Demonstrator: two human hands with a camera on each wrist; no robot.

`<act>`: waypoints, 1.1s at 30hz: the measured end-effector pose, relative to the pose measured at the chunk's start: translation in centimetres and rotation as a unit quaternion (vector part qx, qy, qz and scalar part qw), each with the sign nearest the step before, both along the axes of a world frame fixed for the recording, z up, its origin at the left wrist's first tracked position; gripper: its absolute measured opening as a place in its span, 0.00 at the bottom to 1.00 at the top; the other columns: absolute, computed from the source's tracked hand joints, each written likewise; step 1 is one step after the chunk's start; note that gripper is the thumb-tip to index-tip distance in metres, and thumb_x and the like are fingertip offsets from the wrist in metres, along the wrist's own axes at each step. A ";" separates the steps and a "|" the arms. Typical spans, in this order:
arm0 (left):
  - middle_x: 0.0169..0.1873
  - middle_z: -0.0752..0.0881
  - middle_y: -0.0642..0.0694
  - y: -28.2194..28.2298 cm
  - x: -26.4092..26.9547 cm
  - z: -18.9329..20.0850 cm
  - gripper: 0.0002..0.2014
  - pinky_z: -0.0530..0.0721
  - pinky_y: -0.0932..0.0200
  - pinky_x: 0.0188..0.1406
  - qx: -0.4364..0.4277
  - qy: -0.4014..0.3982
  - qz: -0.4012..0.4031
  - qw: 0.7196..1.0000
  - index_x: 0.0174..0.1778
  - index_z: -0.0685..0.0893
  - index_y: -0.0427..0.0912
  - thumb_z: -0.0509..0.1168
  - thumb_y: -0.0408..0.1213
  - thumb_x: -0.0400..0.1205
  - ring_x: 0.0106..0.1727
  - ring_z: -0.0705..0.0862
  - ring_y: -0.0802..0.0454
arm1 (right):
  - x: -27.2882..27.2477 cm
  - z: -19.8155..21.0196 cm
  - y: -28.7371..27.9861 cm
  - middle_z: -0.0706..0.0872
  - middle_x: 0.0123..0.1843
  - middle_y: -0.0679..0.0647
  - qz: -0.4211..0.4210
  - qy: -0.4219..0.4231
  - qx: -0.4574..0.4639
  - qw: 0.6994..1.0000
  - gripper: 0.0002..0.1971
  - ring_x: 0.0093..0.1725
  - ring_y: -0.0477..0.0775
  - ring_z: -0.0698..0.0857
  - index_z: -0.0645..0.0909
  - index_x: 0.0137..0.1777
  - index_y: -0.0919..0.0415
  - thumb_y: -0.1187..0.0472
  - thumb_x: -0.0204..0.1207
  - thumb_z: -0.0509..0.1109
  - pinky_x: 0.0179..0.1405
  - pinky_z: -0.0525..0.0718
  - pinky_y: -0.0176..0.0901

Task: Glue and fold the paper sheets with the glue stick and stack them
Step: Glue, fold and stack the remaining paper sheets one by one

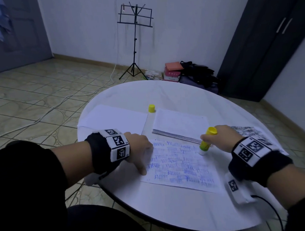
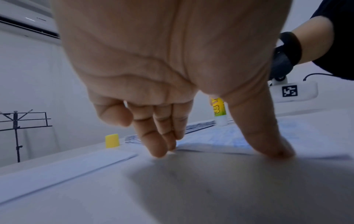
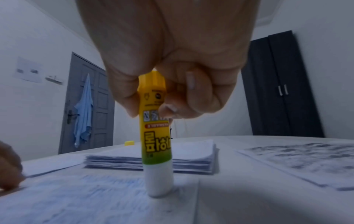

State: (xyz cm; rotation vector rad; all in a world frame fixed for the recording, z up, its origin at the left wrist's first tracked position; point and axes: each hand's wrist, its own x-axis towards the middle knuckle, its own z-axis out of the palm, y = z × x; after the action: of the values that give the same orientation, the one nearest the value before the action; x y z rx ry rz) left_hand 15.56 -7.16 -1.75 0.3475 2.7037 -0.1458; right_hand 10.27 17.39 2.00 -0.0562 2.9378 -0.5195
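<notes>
The right hand [image 3: 168, 63] has its fingers curled round the upper part of the glue stick [image 3: 156, 136], which stands upright, cap off, with its white lower end pressed onto the written sheet [image 1: 181, 166]. From the right wrist view the fingers hide the top of the tube, and the glue tip itself cannot be seen where it meets the paper.

The left hand [image 1: 140, 147] holds nothing; its thumb [image 2: 268, 136] and straight fingertips [image 2: 159, 145] press down at the sheet's left edge, pinning it to the round white table [image 1: 169, 209]. The blue handwriting on the sheet is too smeared to read.

Just beyond the glue stick lies a stack of folded sheets [image 1: 179, 124], its layered edge facing the hands. To its left sits a blank white sheet [image 1: 114, 120], and between the two, farther back, the yellow cap [image 1: 151, 108] stands on its own. On the right, another printed sheet [image 1: 249, 131] is largely covered by the right hand and its wristband [image 1: 253, 149], so only part of its dark print shows.

Past the table, a black music stand [image 1: 136, 38] stands against the wall, with a pile of bags and boxes [image 1: 190, 70] on the floor beside a dark wardrobe [image 1: 266, 42], cut off by the frame.
</notes>
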 end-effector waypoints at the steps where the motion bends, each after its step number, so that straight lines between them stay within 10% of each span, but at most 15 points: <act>1: 0.58 0.77 0.56 0.1 -0.1 0.1 0.24 0.74 0.54 0.50 -0.015 0.001 -0.002 1.000 0.46 0.75 0.56 0.74 0.62 0.62 0.60 0.78 0.50 | 0.2 0.2 0.2 0.73 0.31 0.55 -0.001 -0.001 -0.007 1.000 0.17 0.29 0.51 0.71 0.72 0.31 0.63 0.54 0.76 0.69 0.28 0.65 0.42; 7: 0.56 0.78 0.56 -0.1 -0.7 0.2 0.40 0.73 0.44 0.63 -0.042 -0.018 0.037 0.998 0.52 0.71 0.68 0.69 0.74 0.43 0.65 0.72 0.46 | 2.6 1.5 -4.5 0.77 0.30 0.51 0.096 0.016 -0.118 0.988 0.16 0.29 0.49 0.74 0.89 0.32 0.60 0.54 0.76 0.65 0.30 0.71 0.41; 13: 0.56 0.77 0.52 -0.1 -0.4 0.0 0.56 0.71 0.42 0.66 -0.048 0.002 0.024 0.999 0.63 0.66 0.63 0.66 0.77 0.35 0.65 0.72 0.43 | 4.6 -0.4 -10.9 0.80 0.33 0.52 0.184 0.007 -0.065 0.981 0.16 0.39 0.53 0.79 0.78 0.32 0.58 0.48 0.76 0.67 0.33 0.72 0.42; 18: 0.66 0.77 0.52 0.1 0.0 0.6 0.47 0.67 0.45 0.70 -0.072 0.001 -0.043 0.997 0.70 0.73 0.54 0.73 0.72 0.57 0.70 0.68 0.44 | 6.2 -1.0 -11.4 0.82 0.44 0.57 0.233 0.011 -0.048 0.971 0.14 0.45 0.53 0.78 0.78 0.40 0.60 0.49 0.77 0.66 0.36 0.70 0.44; 33: 0.77 0.66 0.49 3.5 -1.0 1.2 0.62 0.66 0.47 0.76 -0.164 -0.010 -0.070 0.984 0.82 0.52 0.54 0.81 0.61 0.57 0.76 0.65 0.46 | 7.5 -0.5 1.0 0.89 0.45 0.58 0.151 -0.019 -0.041 0.988 0.12 0.48 0.56 0.85 0.86 0.43 0.65 0.56 0.68 0.71 0.48 0.82 0.49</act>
State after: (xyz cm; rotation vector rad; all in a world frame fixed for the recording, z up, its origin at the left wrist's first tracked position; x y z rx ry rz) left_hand 14.58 -3.65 -0.52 0.4332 2.5748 -0.6147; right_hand 17.81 18.43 1.49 -0.4858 2.7966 -0.5828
